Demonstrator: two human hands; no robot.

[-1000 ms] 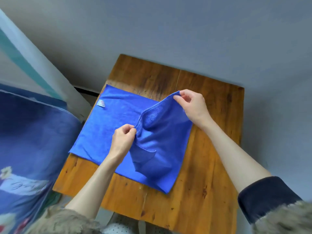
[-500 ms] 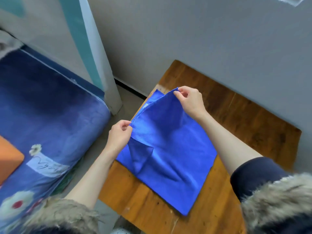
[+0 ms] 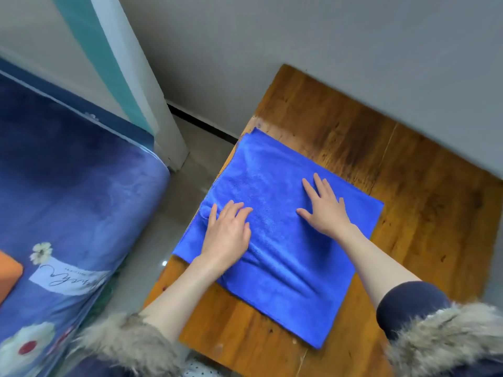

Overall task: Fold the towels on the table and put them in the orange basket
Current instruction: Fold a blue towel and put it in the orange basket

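A blue towel [image 3: 283, 257], folded over once, lies flat on the wooden table [image 3: 424, 202], its left edge hanging slightly past the table's left side. My left hand [image 3: 227, 235] presses flat on the towel's left part with straight fingers. Flat on the towel's upper right part lies my right hand [image 3: 324, 208], fingers spread. A corner of an orange thing, perhaps the basket [image 3: 8, 276], shows at the far left edge on the bed.
A bed with a dark blue flowered cover [image 3: 68, 213] stands to the left, a strip of grey floor [image 3: 160, 240] between it and the table. A grey wall [image 3: 326, 36] backs the table, and a white and teal post [image 3: 130, 85] stands behind the bed.
Both hands carried the pinched edge over to the left, laid it down and let go. They now press flat on the folded towel. The view has swung left.
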